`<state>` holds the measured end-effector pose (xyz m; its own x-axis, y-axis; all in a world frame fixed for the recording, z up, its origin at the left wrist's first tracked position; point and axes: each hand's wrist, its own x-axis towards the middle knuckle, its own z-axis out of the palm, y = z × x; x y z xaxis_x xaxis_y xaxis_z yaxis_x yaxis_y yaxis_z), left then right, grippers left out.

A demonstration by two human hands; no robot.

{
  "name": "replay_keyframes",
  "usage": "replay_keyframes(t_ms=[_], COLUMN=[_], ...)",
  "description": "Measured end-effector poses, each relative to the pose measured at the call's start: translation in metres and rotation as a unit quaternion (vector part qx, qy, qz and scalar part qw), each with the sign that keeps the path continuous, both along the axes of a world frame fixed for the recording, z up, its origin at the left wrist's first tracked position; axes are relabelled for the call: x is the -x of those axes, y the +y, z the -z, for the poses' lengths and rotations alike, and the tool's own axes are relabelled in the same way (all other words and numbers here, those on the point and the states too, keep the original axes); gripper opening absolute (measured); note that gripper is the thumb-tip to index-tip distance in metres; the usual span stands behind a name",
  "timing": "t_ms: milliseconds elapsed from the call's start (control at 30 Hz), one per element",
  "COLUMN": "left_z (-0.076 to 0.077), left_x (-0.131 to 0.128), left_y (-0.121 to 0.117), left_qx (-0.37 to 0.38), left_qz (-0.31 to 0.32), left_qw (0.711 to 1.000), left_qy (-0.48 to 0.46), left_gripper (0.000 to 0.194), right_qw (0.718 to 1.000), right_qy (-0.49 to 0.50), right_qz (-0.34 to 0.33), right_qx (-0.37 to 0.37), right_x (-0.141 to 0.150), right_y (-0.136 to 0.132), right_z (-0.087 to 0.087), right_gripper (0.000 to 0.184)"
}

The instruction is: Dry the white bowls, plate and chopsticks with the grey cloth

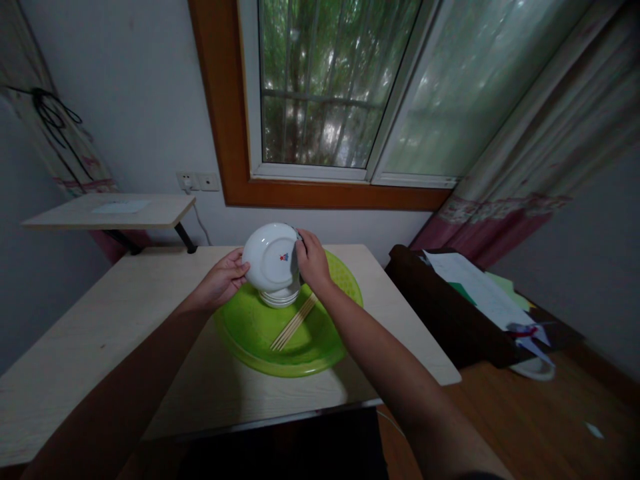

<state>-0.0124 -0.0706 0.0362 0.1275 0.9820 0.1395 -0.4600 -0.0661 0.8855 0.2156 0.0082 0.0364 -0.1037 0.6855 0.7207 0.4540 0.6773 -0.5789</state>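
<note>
A white plate (pixel 270 260) is held up and tilted over the green plastic basin (pixel 240 357), with a small red and blue mark on the side facing me. My left hand (pixel 223 280) pinches its left rim between thumb and fingers. On the opposite rim, my right hand (pixel 314 260) is closed, fingers mostly behind the plate. Something dark shows beside those fingers, too small to name. Below the plate, a stack of white dishes (pixel 280 300) sits in the basin, partly hidden. Several light wooden chopsticks (pixel 293 325) lie in the basin to the right of the stack.
The basin stands on a pale wooden table (pixel 125 320). A small raised shelf (pixel 150 217) with a paper on it occupies the table's back left. Right of the table is a dark brown piece of furniture (pixel 430 307) with papers (pixel 470 287) on it. A window (pixel 340 87) is behind.
</note>
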Motion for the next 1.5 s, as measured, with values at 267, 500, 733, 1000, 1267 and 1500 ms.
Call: replay_keyframes(t_ms=[267,500,733,1000,1267,1500], left_z=[-0.002,-0.001,0.0,0.0,-0.001,0.003], left_x=[-0.003,-0.005,-0.002,0.001,0.001,-0.001], left_y=[0.0,0.002,0.002,0.002,0.003,0.005], left_qx=[-0.002,0.003,0.01,0.021,0.013,0.003], left_qz=[0.011,0.019,0.021,0.007,0.003,0.023], left_qw=[1.0,0.998,1.0,1.0,1.0,0.999], left_qy=[-0.011,-0.055,-0.014,-0.011,-0.017,-0.031], left_gripper=[0.044,0.04,0.048,0.044,0.045,0.044], right_qw=[0.98,0.932,0.982,0.998,0.998,0.965], right_qy=[-0.139,-0.27,-0.141,-0.033,-0.055,-0.215], right_qz=[-0.058,-0.145,-0.071,-0.044,-0.036,-0.097], right_qx=[-0.131,-0.192,-0.107,0.02,0.014,-0.115], right_x=[0.017,0.032,0.015,-0.006,-0.001,0.031], right_y=[-0.02,-0.042,-0.023,0.0,-0.006,-0.038], right_z=[-0.019,-0.032,-0.023,-0.009,-0.018,-0.042], right_gripper=[0.047,0.045,0.045,0.043,0.046,0.044])
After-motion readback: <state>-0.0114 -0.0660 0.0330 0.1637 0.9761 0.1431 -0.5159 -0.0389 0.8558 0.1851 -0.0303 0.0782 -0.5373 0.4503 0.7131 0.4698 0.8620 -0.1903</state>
